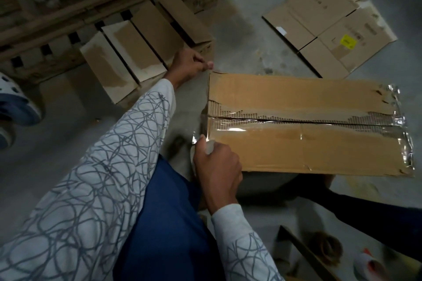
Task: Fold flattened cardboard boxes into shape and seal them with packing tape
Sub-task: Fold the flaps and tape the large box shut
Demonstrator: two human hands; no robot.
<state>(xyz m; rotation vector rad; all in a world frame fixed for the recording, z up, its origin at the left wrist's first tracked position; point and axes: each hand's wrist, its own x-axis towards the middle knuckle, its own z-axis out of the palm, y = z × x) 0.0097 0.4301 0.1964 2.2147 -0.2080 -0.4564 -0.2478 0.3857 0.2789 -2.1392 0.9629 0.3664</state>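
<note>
Two hands on the job, both at the left end of the cardboard box (296, 143). The box sits on the floor (68, 109) right in front of the hands, top flaps closed, centre seam ragged with torn paper and old shiny tape.

Left hand (191, 63): fingers curled, thumb and forefinger pinching the far-left corner of the box. Can't tell if there's tape under the pinch or only cardboard.

Right hand (217, 166): wrapped around a whitish tape roll (203, 150), held against the near-left edge of the box. A shiny strip runs from the roll up onto the box top, just short of the seam.

Beyond the left hand: a row of cardboard pieces (137, 48) leaning against a wooden pallet (57, 18). Far right of both hands: flattened boxes (328, 23) flat on the floor, one with a yellow label. Behind and right of the right hand: a brown tape roll (328, 244). A dark sleeve (376, 217) reaches in toward the near right edge of the box.
</note>
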